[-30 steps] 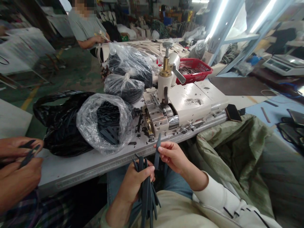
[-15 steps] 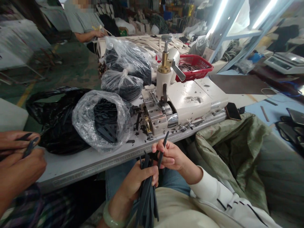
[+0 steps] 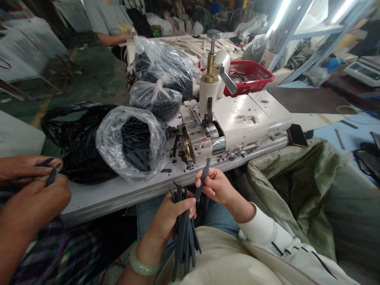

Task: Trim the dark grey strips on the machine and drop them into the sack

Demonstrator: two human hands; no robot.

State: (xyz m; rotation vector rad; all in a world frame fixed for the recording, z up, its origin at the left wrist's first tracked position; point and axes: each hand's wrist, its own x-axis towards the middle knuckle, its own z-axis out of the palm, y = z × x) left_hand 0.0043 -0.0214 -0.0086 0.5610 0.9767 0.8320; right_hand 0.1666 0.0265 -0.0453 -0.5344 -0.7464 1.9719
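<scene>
My left hand (image 3: 172,217) grips a bundle of long, dark grey rubbery strips (image 3: 182,233) that hang down over my lap, and a pale green bangle (image 3: 142,261) circles that wrist. My right hand (image 3: 215,186) pinches a single dark strip (image 3: 202,180) between thumb and fingers, just above the bundle and close to the table's front edge. At the far left, a co-worker's two hands (image 3: 32,182) hold a small dark strip (image 3: 52,175). A cream-white industrial cutting machine (image 3: 234,122) stands on the table just beyond my hands, with dark scraps around its base.
A clear bag of dark strips (image 3: 133,144) lies open on the grey table (image 3: 118,202), among other full bags. A red basket (image 3: 249,77) sits behind the machine. A phone (image 3: 297,135) lies on the table edge, and a green sack (image 3: 285,190) hangs at my right.
My right hand's strip has turned from leaning right to a steeper tilt, and the view has shifted slightly. The co-worker's hands have moved a little to the right.
</scene>
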